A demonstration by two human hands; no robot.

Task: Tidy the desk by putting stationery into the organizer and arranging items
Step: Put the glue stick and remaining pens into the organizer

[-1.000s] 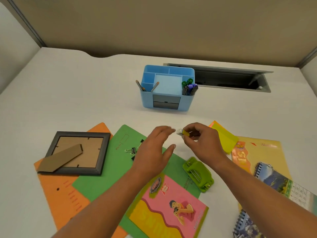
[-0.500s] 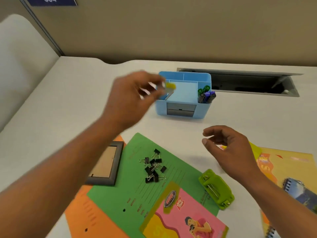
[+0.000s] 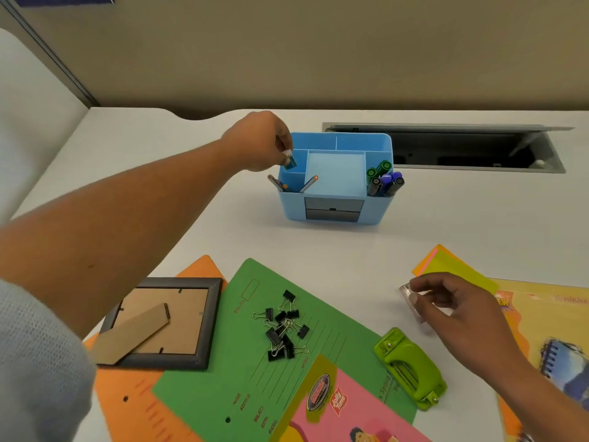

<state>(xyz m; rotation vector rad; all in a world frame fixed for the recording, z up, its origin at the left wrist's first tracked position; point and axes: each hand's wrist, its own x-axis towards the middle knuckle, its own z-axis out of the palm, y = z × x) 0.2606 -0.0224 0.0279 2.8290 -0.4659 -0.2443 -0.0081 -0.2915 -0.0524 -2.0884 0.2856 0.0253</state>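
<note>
A blue desk organizer stands at the middle of the white desk, with markers in its right compartment and pencils at its front left. My left hand is over the organizer's left compartment and pinches a small white and teal item just inside the rim. Near the desk's right side, my right hand curls its thumb and fingertips on a small clear plastic piece lying on the desk. Several black binder clips lie loose on a green folder.
A green hole punch sits below my right hand. A photo frame lies face down on an orange folder. Yellow sticky notes, a pink booklet and a spiral notebook lie around. An open cable hatch is behind the organizer.
My left hand took the small item from my right hand and carried it to the organizer's left compartment. My right hand moved down onto the clear plastic piece.
</note>
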